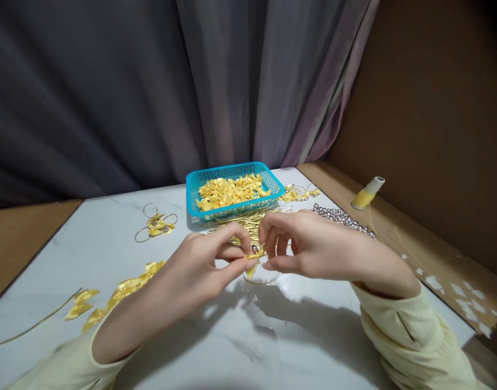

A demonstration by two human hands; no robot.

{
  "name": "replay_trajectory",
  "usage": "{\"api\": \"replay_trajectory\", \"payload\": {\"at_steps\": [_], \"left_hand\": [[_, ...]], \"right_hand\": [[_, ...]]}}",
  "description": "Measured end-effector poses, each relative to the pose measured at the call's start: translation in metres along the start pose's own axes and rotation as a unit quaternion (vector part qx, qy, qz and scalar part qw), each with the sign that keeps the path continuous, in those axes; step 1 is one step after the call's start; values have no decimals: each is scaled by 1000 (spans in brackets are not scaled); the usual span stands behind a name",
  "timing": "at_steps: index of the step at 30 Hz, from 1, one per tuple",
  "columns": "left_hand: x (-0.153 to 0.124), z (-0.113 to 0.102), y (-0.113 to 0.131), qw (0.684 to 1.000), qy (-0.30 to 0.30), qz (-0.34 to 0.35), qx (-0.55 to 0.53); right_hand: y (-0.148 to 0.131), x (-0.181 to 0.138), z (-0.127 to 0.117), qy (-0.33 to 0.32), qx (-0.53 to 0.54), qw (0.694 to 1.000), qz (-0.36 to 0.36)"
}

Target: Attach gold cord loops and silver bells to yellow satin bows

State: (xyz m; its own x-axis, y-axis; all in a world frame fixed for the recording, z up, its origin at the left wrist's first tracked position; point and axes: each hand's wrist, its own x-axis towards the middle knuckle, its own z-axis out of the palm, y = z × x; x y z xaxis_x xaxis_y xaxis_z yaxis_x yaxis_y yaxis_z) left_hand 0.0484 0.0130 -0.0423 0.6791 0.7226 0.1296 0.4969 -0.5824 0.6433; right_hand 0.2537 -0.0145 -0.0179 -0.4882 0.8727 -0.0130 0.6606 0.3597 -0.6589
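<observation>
At the centre of the frame, a person's bare left hand [203, 265] pinches a yellow satin bow [252, 270] between thumb and fingertips. A small round silver bead [254, 249] sits at the top of the bow, and a thin gold wire loop [260, 283] curves below it. The right hand [307, 244], just right of the bow, is curled with a narrow gap between thumb and fingers; whether it grips the wire cannot be told. Both arms wear pale yellow-green sleeves [411, 330].

Just beyond the hands lies a pile of straight gold wires [248, 219]. Behind it, at upper centre, a turquoise openwork plastic basket [191, 197] holds a heap of yellow satin pieces [232, 190]. To its right are bows on wire loops [291, 193], and nearer, a spread of shiny silver beads [341, 218].

Left of centre, more looped bows [161, 227] lie together; at lower left are loose yellow bows [130, 287] and a single gold wire [37, 326]. All this rests on a white marbled tabletop [69, 249]. At right, on a brown wooden surface [414, 244], stand a yellow-and-white thread cone [364, 197] and, lower, scattered white scraps [459, 290]. Grey-purple curtains [150, 97] fill the upper left and centre.
</observation>
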Motion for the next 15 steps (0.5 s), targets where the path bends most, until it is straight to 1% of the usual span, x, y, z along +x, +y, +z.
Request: {"api": "replay_trajectory", "payload": {"at_steps": [2,4,6,7,8,10,13,15], "left_hand": [[-2,1,0,999,25,25,32],[-7,3,1,992,75,61,79],[-12,7,0,976,134,111,133],[-15,10,-1,966,150,136,159],[-18,12,-2,957,157,164,181],[-22,14,-5,944,145,202,217],[-25,15,-8,927,125,238,262],[-26,14,-9,911,133,262,288]], "right_hand": [[1,0,1,9,-9,1000,-1],[1,0,1,12,-13,1000,9],[0,0,0,7,-15,1000,24],[-1,0,0,3,-16,999,28],[-2,-1,-1,-1,-17,999,29],[-3,-1,-2,-1,-9,1000,23],[-4,-1,-4,-10,25,999,22],[-4,-1,-5,-20,55,998,24]]}}
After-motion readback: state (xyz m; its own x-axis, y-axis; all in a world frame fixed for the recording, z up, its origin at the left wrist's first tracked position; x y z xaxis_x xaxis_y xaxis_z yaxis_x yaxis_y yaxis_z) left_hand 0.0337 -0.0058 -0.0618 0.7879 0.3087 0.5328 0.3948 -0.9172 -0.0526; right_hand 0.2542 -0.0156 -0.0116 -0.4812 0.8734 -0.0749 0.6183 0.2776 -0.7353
